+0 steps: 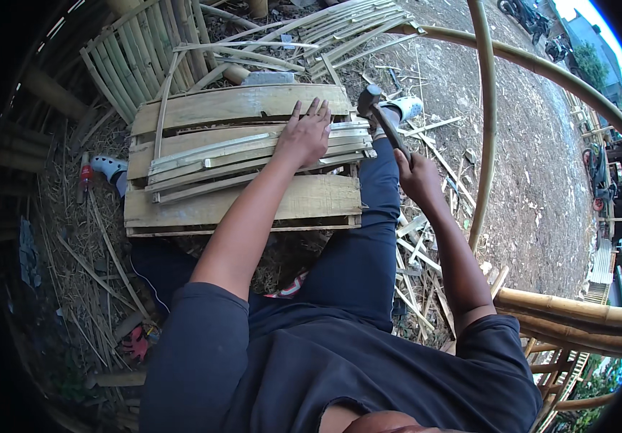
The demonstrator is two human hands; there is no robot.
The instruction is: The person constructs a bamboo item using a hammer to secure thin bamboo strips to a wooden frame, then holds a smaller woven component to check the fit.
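Observation:
A low wooden slatted bench stands between my legs. Across it lies a frame of thin bamboo strips, nearly side by side. My left hand rests on the strips toward their right end, palm down with fingers stretched out. To the right of the bench, my right hand grips a hammer by its handle. The hammer's dark head is raised near the right ends of the strips, apart from them as far as I can tell.
Finished bamboo slat panels lie beyond the bench, and another panel leans at the far left. A curved bamboo pole rises at the right. Bamboo offcuts litter the ground. A bottle with a red label stands at left.

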